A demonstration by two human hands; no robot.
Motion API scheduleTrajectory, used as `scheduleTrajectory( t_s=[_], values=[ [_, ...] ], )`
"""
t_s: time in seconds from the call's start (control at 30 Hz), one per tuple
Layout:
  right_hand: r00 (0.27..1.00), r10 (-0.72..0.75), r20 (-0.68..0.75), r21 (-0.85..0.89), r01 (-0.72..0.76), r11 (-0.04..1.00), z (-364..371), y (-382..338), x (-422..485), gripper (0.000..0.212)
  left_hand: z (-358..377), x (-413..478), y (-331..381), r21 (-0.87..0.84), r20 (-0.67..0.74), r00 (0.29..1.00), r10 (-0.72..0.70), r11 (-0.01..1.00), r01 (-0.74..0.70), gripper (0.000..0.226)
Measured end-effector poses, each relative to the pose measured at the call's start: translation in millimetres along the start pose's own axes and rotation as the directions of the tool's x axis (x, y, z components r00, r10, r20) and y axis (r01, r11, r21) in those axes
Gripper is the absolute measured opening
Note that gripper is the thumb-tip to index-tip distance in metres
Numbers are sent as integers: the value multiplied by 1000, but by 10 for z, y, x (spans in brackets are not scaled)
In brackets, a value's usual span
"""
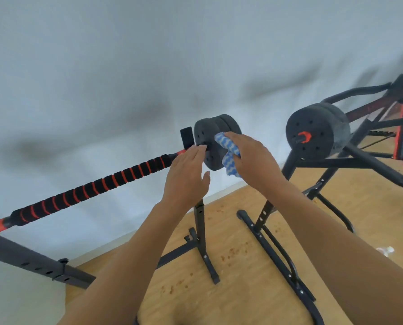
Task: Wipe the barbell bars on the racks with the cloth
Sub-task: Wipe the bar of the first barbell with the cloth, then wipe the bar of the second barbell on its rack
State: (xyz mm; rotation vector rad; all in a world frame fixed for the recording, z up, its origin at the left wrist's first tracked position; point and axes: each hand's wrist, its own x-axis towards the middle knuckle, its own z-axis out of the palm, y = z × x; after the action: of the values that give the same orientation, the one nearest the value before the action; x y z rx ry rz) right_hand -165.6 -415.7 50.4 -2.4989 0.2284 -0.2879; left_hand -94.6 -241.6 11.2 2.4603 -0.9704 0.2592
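Up at the near rack, the right hand [249,156] gripped the blue-and-white cloth [228,151], fingers curled round it, and held it against the black weight plates [210,134] at the end of the barbell bar [97,184]. The left hand [186,174] was released, fingers straight and together, its fingertips touching the face of those plates just beside the cloth. The bar itself ran away down to the left, wrapped in a black grip with red stripes, orange at its far end where it met the rack's other upright [31,261]. A black hook [187,137] stood just behind the left fingertips, and the near rack post [201,231] dropped straight below the hands to its foot on the wooden floor [242,277]. Crowding in on the right was a second barbell's stack of plates [315,132] with a red collar [304,136] at its centre, resting on a second black stand [275,242] whose base rail ran along the floor between the two forearms. Beyond that, blurred, sat a black-and-red frame [402,118]. A pale wall [172,55] filled everything behind, and small brownish specks dotted the floor near the post.
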Motion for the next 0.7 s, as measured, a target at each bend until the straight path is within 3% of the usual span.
scheduleTrajectory(
  t_s=[0.1, 0.23, 0.3, 0.47, 0.7],
  values=[
    [989, 101, -112, -116, -114, 987, -505, 530, -420, 43, 311, -5, 769, -19, 42, 994, 104, 994, -104, 61],
    [924, 166, -345, -364, -295, 883, -1301, 1377, -1487, 54, 887, -131, 2118, -76, 73, 966, 248, 967, -242, 63],
    [877, 193, -440, -331, -358, 873, -1605, 1730, -2139, 54, 1198, -296, 2848, -130, 95, 950, 298, 950, -285, 62],
    [827, 309, -470, -284, -472, 834, -2201, 2538, -3613, 53, 1889, -967, 4391, -194, 210, 925, 316, 941, -277, 59],
    [745, 447, -494, -253, -616, 746, -3096, 3543, -4798, 56, 2576, -1267, 5770, -142, 327, 872, 365, 931, -336, 61]
  ],
)
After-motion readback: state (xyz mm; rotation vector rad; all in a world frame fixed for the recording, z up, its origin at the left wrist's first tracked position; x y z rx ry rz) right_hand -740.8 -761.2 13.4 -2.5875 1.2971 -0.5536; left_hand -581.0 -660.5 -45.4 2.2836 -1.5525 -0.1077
